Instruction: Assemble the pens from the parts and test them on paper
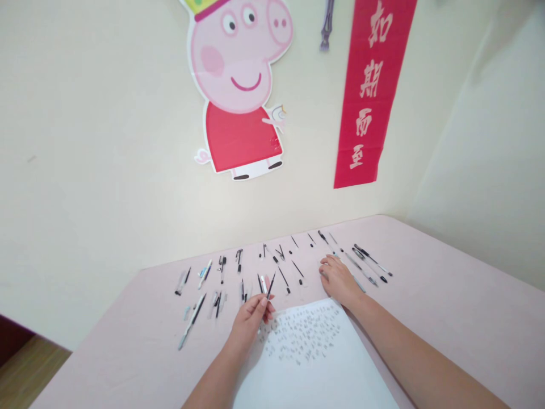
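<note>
My left hand [251, 321] is closed in a pinch on a thin black pen refill [271, 286] that points up and away from it. It hovers at the top left corner of a white sheet of paper [315, 363] covered with small scribbles. My right hand [338, 278] rests on the pink table [447, 307] just beyond the sheet's top right corner, fingers curled down over pen parts there. I cannot make out whether it grips one. Several assembled pens [368, 262] lie just right of that hand.
Several dismantled pens, refills, caps and barrels [221, 278] lie scattered in rows across the far part of the table. A cartoon pig cutout [240, 85] and a red banner [368, 96] hang on the wall behind. The table's left edge drops to a wooden floor [25, 369].
</note>
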Demonstrator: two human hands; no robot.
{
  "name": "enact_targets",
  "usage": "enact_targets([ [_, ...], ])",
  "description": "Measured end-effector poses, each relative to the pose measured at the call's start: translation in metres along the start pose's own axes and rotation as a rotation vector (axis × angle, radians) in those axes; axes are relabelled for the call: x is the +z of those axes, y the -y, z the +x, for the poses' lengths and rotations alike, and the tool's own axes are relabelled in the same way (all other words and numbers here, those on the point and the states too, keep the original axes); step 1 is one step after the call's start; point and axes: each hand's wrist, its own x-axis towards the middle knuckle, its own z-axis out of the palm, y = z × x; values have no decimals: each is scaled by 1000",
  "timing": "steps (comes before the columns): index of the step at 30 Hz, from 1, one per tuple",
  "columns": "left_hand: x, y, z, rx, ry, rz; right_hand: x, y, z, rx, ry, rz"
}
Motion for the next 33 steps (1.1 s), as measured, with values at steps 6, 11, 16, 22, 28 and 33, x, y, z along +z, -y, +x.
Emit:
enact_targets([
  [6,-1,1,2,-34,-11,-81,1,2,2,4,-3,47],
  [11,-3,3,3,-56,10,-153,-4,6,4,-39,-27,112],
  [16,-4,4,3,-62,40,-177,-12,19,5,-38,-71,201],
  [22,-4,6,2,-82,76,-188,-13,38,5,22,-95,518],
  [28,-2,5,0,-103,120,-146,-12,59,5,270,26,1042],
  [33,-1,4,-1,-129,141,-79,-25,77,3,363,76,1324],
])
